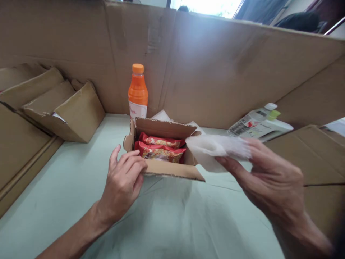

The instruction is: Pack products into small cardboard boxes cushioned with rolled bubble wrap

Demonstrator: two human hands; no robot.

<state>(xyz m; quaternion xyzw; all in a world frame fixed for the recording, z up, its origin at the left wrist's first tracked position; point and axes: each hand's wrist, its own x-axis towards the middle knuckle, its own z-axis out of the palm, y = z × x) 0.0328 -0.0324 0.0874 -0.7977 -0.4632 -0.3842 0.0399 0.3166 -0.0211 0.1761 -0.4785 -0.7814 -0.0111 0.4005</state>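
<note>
**White wrapper at the lip of a small snack carton**

In the middle of the frame a small open cardboard carton [161, 151] sits on the pale green bench [67, 187]. The left hand [122, 183] rests against its near wall, fingers loosely curled with the tips on the near rim, closed on nothing. The right hand [272, 183], at right of centre, pinches a white, crinkled sheet or pouch [215, 151] between thumb and fingers; the sheet juts left and reaches the carton's right flap. It is blurred, so I cannot tell paper from thin plastic.

Handling, as a judgement: the white sheet looks very light and limp, likely to flop or fold if held by one edge only; a pinch near its middle or a two-corner hold would steady it. The carton appears light and fairly stiff, though its torn flaps look weak; the side walls are the better place to take hold. The red packets [160, 149] inside look soft and crushable.

Count: one carton, two red packets visible in it, one white sheet in hand. Behind the carton stands one orange bottle [138, 91] with an orange cap. At right lies one white bottle [254, 122] on its side. At upper left sits one more open cardboard box [70, 111]. A tall cardboard screen [215, 64] walls the back.
</note>
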